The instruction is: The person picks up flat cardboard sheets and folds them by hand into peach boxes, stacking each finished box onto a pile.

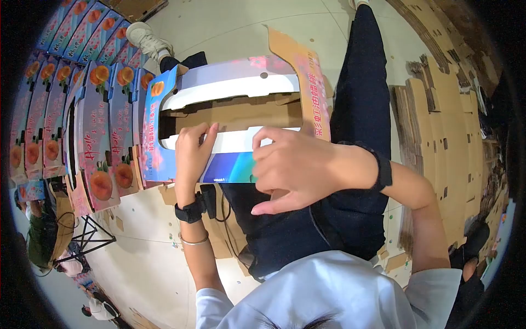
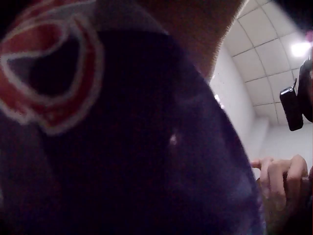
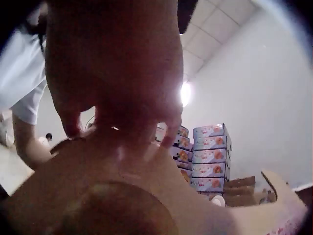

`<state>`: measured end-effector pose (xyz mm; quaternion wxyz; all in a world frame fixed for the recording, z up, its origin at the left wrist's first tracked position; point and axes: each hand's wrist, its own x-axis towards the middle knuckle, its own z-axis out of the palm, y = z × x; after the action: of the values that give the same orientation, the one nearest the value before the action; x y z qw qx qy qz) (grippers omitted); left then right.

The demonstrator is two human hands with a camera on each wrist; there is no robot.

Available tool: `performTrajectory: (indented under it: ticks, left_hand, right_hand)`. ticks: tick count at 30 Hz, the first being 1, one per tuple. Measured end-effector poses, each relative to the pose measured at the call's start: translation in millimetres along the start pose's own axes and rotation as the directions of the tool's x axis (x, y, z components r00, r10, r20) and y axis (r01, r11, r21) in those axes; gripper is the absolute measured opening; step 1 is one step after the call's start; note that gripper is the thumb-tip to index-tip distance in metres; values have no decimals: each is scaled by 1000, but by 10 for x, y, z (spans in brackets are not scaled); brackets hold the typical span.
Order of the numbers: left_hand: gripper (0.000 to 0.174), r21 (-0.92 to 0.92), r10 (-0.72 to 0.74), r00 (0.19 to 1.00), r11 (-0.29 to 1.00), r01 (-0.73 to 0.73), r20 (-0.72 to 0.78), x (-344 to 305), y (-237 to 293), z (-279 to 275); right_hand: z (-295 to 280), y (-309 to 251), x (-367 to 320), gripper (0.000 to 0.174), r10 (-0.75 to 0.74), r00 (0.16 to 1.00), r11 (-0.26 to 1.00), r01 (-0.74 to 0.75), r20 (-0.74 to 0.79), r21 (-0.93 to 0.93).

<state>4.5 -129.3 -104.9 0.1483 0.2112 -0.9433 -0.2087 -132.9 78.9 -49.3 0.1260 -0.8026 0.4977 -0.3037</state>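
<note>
A printed cardboard fruit box (image 1: 320,112), with a long opening and white inner flaps (image 1: 235,88), lies in front of the person. At its near left side, my left hand (image 1: 192,151) grips the edge of the opening, fingers bent over it and thumb along the white strip. My right hand (image 1: 298,164) is over the near blue-green panel, fingers curled and thumb stretched out apart from them. Whether those fingers hold the panel I cannot tell. In the left wrist view a dark purple panel (image 2: 137,132) fills most of the picture, the right hand's bent fingers (image 2: 281,178) beyond it.
Finished-looking peach boxes (image 1: 98,137) stand in rows on the left, with more stacked boxes (image 3: 210,156) in the right wrist view. Flat cardboard sheets (image 1: 444,148) are piled on the right. The person's legs (image 1: 361,77) flank the box on the tiled floor (image 1: 230,33).
</note>
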Motion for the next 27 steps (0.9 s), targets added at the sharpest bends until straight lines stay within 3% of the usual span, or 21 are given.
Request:
performTrajectory:
  ticks: [1,2,4,5,7,9,11,12,13,14,15,16,17,19,20,21,24,26,27]
  left_hand:
    - [31,7,-36,999,999,35,16,-3,3,-8]
    - [31,8,-35,999,999,35,15,-11,14,-9]
    - [32,-56,-8,994,998,2,-111,-44,46,-10]
    - [32,-56,-5,994,998,-1,-112,-58,45,-15]
    - [34,-232,-149,977,966,112,-150,-85,8,-30]
    - [36,-335,-222,966,927,168,-130,-94,41,-27]
    - [35,-404,-268,943,898,172,-196,-85,245,-6]
    - [35,-414,-273,943,894,174,-193,-82,305,37]
    - [34,-416,-287,941,889,193,-178,-76,360,62]
    - [34,-415,-271,950,891,185,-157,-78,459,64]
    - [33,-412,-254,957,893,178,-137,-88,529,58]
    - [30,-460,-245,964,871,172,-103,-118,499,100]
    - [27,-462,-317,947,847,264,-39,-156,489,158]
    - [22,-228,-277,959,939,259,-51,-198,483,188]
    - [22,-228,-277,960,939,259,-50,-204,488,184]
    - [21,-209,-283,958,940,269,-39,-206,490,168]
    - [17,-259,-288,957,928,268,-41,-194,524,142]
    - [14,-325,-283,958,911,254,-44,-179,575,137]
    - [10,-355,-203,970,924,144,-136,-166,622,146]
  right_hand:
    - [-16,-25,-11,25,-58,996,988,47,-72,-146]
    - [-26,-86,-19,25,-59,996,988,48,-72,-147]
    - [15,-290,-37,19,58,989,848,25,139,-529]
    - [89,-370,-48,19,59,989,846,24,138,-532]
    - [320,-531,-74,23,-47,997,688,74,57,-722]
    - [523,-757,-136,24,-201,980,775,160,1,-611]
    - [682,-823,-168,26,-255,967,859,222,-10,-461]
    - [751,-773,-158,29,-215,976,875,184,-19,-447]
    - [804,-644,-160,33,-170,983,893,121,-75,-434]
    - [686,-539,-97,39,-20,999,826,34,31,-563]
    - [572,-370,-92,45,66,995,802,-95,-72,-590]
    - [588,-167,-109,51,208,963,857,-265,-173,-442]
    - [576,68,-137,57,297,882,874,-405,-366,-268]
    - [425,310,-345,49,429,777,766,-583,-461,-270]
    - [331,388,-510,47,497,778,748,-608,-383,-265]
    - [317,435,-645,45,634,725,701,-686,-271,-194]
    - [279,485,-793,42,587,780,779,-617,-216,-112]
    - [315,462,-766,39,707,687,684,-725,-169,-84]
    - [345,459,-785,39,710,683,681,-728,-171,-81]
